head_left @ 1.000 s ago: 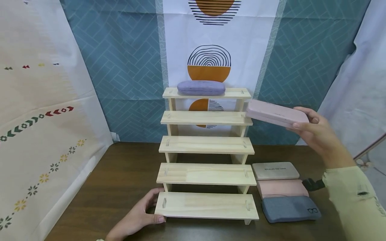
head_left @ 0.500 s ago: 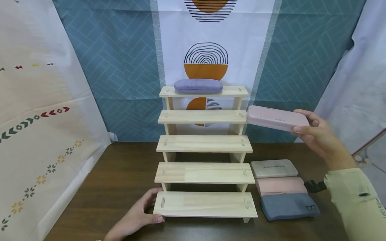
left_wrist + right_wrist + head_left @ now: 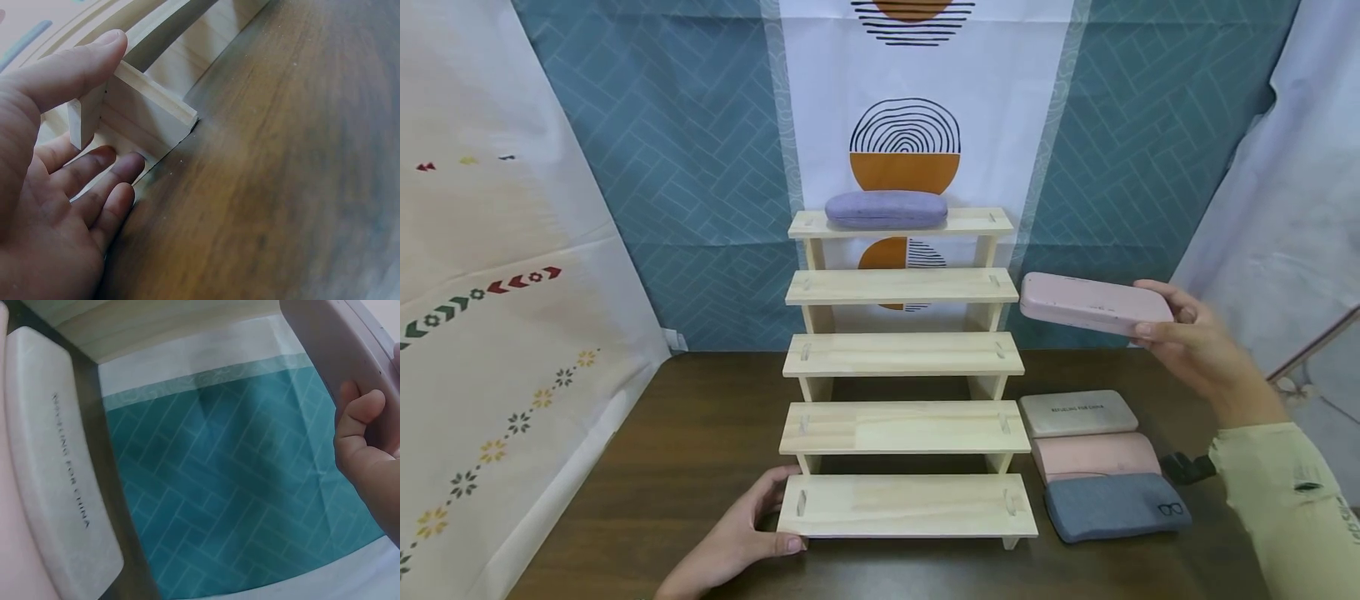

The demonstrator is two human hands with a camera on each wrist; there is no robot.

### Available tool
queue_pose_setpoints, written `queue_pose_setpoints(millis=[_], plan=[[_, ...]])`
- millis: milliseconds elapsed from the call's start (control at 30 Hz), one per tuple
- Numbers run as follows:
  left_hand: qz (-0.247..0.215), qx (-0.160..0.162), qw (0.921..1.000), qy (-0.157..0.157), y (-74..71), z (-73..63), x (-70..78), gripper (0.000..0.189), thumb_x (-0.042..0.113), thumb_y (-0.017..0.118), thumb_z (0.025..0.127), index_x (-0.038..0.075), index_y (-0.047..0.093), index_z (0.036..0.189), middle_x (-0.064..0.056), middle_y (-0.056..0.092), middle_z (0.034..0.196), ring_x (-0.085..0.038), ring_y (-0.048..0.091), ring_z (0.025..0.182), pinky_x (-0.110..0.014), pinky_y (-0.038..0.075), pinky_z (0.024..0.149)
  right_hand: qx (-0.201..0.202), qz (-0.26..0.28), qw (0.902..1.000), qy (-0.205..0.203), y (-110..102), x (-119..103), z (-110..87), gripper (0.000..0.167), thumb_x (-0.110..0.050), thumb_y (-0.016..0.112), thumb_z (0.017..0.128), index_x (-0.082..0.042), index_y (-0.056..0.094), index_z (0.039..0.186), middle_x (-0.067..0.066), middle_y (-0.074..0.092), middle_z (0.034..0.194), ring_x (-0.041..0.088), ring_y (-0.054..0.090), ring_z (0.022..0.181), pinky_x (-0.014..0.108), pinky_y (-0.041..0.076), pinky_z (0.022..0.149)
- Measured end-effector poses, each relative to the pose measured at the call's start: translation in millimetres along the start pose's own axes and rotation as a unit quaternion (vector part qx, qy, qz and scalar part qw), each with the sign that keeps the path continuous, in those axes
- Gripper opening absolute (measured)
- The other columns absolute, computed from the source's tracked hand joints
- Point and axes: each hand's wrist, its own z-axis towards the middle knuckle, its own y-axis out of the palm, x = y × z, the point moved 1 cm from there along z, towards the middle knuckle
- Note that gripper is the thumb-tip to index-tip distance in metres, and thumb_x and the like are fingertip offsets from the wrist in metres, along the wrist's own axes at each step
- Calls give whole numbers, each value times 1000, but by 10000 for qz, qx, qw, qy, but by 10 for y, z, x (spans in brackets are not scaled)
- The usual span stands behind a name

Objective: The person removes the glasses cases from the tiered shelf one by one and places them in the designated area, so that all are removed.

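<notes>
My right hand (image 3: 1198, 346) grips the right end of a pale pink hard glasses case (image 3: 1093, 302), held in the air beside the second tier from the top of a stepped wooden display stand (image 3: 910, 508). In the right wrist view, fingers (image 3: 369, 406) curl against the case's side. At the stand's lower left corner, my left hand (image 3: 741, 533) holds the end of the bottom step, thumb at the front edge and fingers behind it. The left wrist view shows these fingers (image 3: 94, 175) bent by the stand's side (image 3: 144, 112). A purple glasses case (image 3: 886, 209) lies on the top tier.
Right of the stand, a whitish case (image 3: 1078, 414) with printed letters, a pink case (image 3: 1096, 454) and a blue case (image 3: 1116, 507) with a glasses drawing lie in a row on the dark wooden table (image 3: 700, 425). Patterned cloths (image 3: 692, 167) hang behind and at the sides.
My right hand has lowered the pale pink case slightly and drawn it a little right, away from the stand, and the case is more level. The left hand keeps its hold.
</notes>
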Motion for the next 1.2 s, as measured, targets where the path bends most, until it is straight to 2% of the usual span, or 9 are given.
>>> queue_pose_setpoints(millis=[200, 400, 500, 700, 833, 1033, 1200], plan=[[-15, -12, 10000, 24, -6, -11, -11, 76, 6, 80, 86, 10, 37, 149, -19, 53, 129, -27, 57, 111, -32, 49, 89, -86, -65, 9999, 75, -100, 92, 3, 55, 23, 46, 92, -1, 47, 142, 9, 52, 131, 19, 53, 105, 27, 49, 78], [-35, 31, 10000, -65, -15, -25, -12, 77, 6, 80, 85, 10, 36, 149, -19, 53, 131, -27, 57, 112, -32, 49, 89, -234, -184, 9987, 414, -242, 223, -9, 57, 23, 47, 93, -5, 47, 143, 8, 47, 132, 18, 52, 108, 25, 50, 82], [-56, 9, 9999, -90, -16, -26, -9, 77, 5, 79, 86, 10, 36, 149, -19, 52, 131, -29, 57, 113, -33, 49, 89, -267, -201, 9979, 563, -320, 305, -14, 59, 25, 46, 91, -7, 48, 141, 7, 50, 129, 18, 56, 107, 26, 51, 83], [-16, 18, 9999, -110, -12, -24, 6, 76, 6, 79, 86, 9, 36, 149, -19, 52, 132, -29, 56, 113, -32, 49, 89, -236, -645, 9928, 981, -452, 444, -17, 60, 23, 48, 90, -10, 45, 140, 5, 51, 127, 16, 56, 105, 27, 50, 82], [11, 33, 10000, -84, -13, -12, 9, 75, 5, 79, 86, 8, 37, 148, -19, 53, 131, -29, 56, 113, -32, 48, 90, -312, -743, 9895, 1196, -510, 518, -16, 61, 24, 49, 89, -10, 45, 139, 3, 55, 125, 16, 59, 104, 27, 51, 82], [-34, -5, 10000, -93, -8, -7, 21, 74, 6, 79, 86, 6, 37, 148, -20, 52, 131, -30, 55, 115, -31, 46, 91, -373, -1231, 9787, 1601, -563, 601, -22, 60, 20, 54, 89, -13, 43, 138, 0, 58, 122, 14, 59, 102, 26, 50, 84], [-18, -6, 10000, -62, 0, 2, 31, 74, 6, 80, 86, 6, 38, 147, -20, 53, 131, -29, 55, 115, -31, 45, 91, -370, -1888, 9618, 1948, -634, 673, -30, 60, 14, 59, 90, -16, 40, 138, -3, 56, 123, 14, 57, 103, 27, 49, 84]])
